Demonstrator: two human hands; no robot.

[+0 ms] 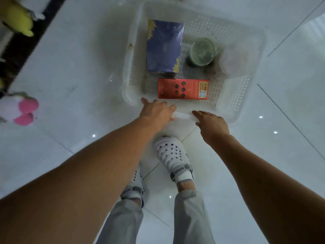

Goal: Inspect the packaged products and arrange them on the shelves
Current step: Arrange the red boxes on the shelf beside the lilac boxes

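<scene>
While we are reaching both arms down to the near rim of the white perforated plastic basket (234,95) in the middle of the frame, neither hand is holding anything. The left hand (156,110) is lying with its fingers straight and spread over the rim's corner. The right hand (212,124) is stretching flat toward the lip just beside it. The packaged products are all sitting inside the basket, which is resting on the glossy white tiled floor (79,67).

We are judging the dark blue rectangular box wrapped in shiny film (164,48), upper centre, to be stiff but slick, so we are planning to clasp it across its long edges rather than pinch the film. Just above our left fingers, the flat red cardboard box with printed emblems (182,88) is looking light and rigid, with a matte face that should grip well. It is nearest, so it is likely the easiest first pick (a thumb-and-fingers hold across the narrow width should do).

To the right, the round clear tub with a pale green lid (203,51) and the cloudy translucent round container (237,59) are probably thin-walled and liable to flex. We are meaning to cup them round the sides, not lift them by the lids.
</scene>
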